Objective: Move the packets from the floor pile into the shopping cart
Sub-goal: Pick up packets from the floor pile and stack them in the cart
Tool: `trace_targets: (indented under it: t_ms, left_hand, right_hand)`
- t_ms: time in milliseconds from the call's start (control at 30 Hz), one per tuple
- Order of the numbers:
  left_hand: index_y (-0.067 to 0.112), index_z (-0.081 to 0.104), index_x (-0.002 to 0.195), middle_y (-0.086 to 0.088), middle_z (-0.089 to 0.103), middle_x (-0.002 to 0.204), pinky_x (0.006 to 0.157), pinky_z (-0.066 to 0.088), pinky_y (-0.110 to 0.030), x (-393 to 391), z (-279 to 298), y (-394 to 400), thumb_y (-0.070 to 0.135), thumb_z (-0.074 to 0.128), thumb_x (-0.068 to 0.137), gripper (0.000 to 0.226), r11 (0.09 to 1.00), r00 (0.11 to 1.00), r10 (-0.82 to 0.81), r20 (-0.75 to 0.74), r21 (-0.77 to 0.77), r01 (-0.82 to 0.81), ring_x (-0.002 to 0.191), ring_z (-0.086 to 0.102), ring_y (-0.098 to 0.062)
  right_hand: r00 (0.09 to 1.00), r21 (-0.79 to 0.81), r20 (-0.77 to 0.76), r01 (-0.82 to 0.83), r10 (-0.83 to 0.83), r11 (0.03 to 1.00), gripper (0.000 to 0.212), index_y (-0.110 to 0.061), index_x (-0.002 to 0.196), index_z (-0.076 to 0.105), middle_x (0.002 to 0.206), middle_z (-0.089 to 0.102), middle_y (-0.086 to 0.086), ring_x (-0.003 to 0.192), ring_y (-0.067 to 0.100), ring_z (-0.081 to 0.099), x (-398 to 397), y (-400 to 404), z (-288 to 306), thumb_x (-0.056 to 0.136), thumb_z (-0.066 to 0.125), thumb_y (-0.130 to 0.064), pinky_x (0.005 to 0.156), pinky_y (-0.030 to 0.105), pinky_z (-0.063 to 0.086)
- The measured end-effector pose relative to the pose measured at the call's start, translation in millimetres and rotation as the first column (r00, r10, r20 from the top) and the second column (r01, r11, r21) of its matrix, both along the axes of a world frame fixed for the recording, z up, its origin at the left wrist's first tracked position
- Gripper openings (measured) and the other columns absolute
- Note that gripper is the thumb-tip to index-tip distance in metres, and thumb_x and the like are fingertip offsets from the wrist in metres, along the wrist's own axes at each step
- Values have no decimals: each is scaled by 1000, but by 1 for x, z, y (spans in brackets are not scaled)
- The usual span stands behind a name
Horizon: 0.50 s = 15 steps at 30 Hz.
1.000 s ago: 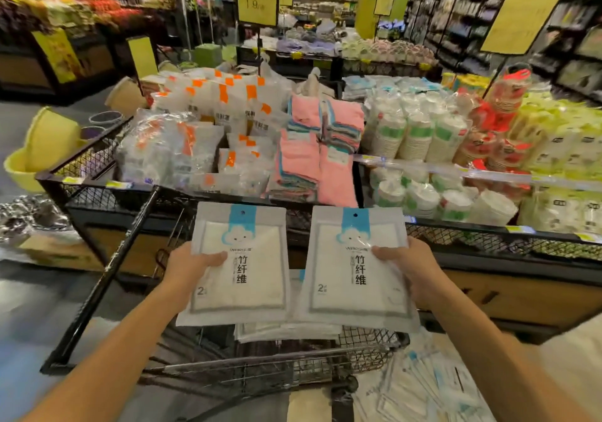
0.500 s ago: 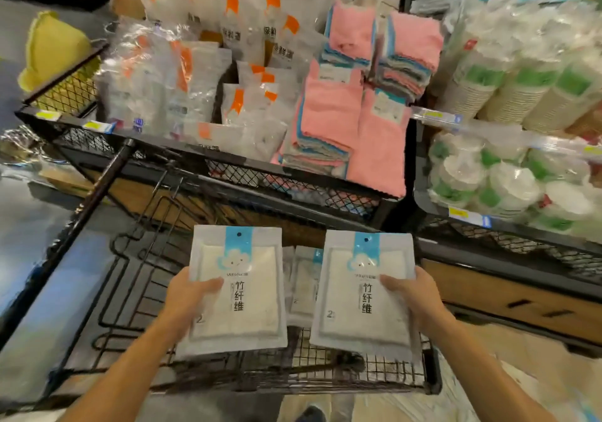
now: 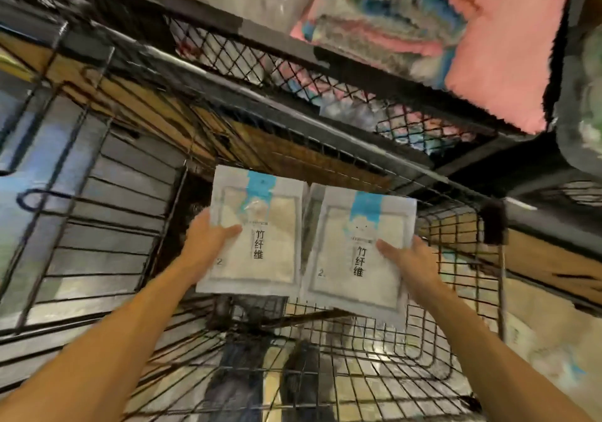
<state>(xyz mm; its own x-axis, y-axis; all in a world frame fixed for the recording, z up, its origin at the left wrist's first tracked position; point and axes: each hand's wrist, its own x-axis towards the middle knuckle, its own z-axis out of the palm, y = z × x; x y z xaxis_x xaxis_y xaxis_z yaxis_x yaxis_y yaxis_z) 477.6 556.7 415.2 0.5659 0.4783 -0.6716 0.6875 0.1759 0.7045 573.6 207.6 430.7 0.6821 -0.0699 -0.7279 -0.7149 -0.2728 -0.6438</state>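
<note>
My left hand (image 3: 208, 237) grips one packet (image 3: 252, 236), my right hand (image 3: 407, 260) another packet (image 3: 358, 252), both inside the shopping cart (image 3: 456, 340).

Two white packets held side by side inside the wire shopping cart (image 3: 456, 307). Left hand (image 3: 208, 236) gripping the left packet (image 3: 257, 236) by its left edge, thumb on top; right hand (image 3: 407, 259) gripping the right packet (image 3: 355, 252) by its right edge. Beyond, a mesh display bin (image 3: 293, 73) holding pink cloths (image 3: 488, 73). Heavily blurred.
</note>
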Motion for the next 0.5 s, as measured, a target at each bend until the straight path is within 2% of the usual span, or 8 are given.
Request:
trace_targets:
  t_ms: [67,100,133,167,233,300,400,500]
  left_hand:
    - [15,68,116,-7,75,110,92,58,-51,5,-32,6,18,88,71,50,999,999,-51,-19,-6,51,102,72,-29]
    - [15,67,120,-7,75,112,93,57,-53,6,-48,8,20,90,69,56,998,997,-66,-35,-20,65,104,72,-29]
    - [14,66,121,-7,75,113,93,57,-54,5,-64,8,17,89,72,54,997,996,-77,-53,-24,76,104,72,-29]
    - [11,64,121,-7,74,113,93,57,-52,6,-71,5,12,86,77,49,997,994,-82,-74,-14,81,105,71,-29]
    - [9,61,116,-5,70,110,90,57,-42,10,-81,-2,10,81,84,38,990,989,-90,-117,101,102,107,68,-30]
    - [6,58,123,-6,64,109,86,51,-35,14,-88,-7,15,78,87,42,959,976,-135,-168,225,171,107,64,-30]
    - [4,47,136,-15,59,121,96,48,-40,17,-98,-13,25,78,88,61,921,955,-167,-245,306,239,115,57,-33]
    - [2,39,139,-25,57,130,99,47,-48,17,-103,-26,22,75,90,64,883,944,-181,-277,376,280,122,54,-43]
  right_hand:
    - [999,0,-6,45,-45,999,33,-7,117,66,107,77,11,87,23,78,6,12,-22,86,78,-5,71,40,65]
    - [999,-3,-9,46,-46,999,26,-8,111,67,103,77,9,81,18,78,8,18,-34,88,77,-2,66,35,64]
    - [999,-20,-12,36,-36,999,21,-10,105,68,97,77,5,76,14,77,9,23,-44,88,77,-2,61,30,63]
    - [999,-56,-21,25,-26,998,20,-12,104,68,97,77,3,77,14,77,10,26,-53,88,77,-3,63,31,64]
    - [999,-145,-36,-15,10,989,37,-9,119,66,112,75,7,96,23,75,15,31,-71,86,82,-9,84,44,64]
    - [998,-260,-26,-64,59,964,52,-5,129,62,120,72,7,107,27,71,19,35,-80,83,85,-13,94,44,59]
    - [976,-461,-9,-198,219,865,33,-11,107,67,103,71,3,94,22,69,18,40,-89,82,86,-21,83,34,57]
    - [971,-567,40,-172,236,805,48,-7,109,67,103,74,7,93,29,71,11,47,-97,76,90,-33,78,39,60]
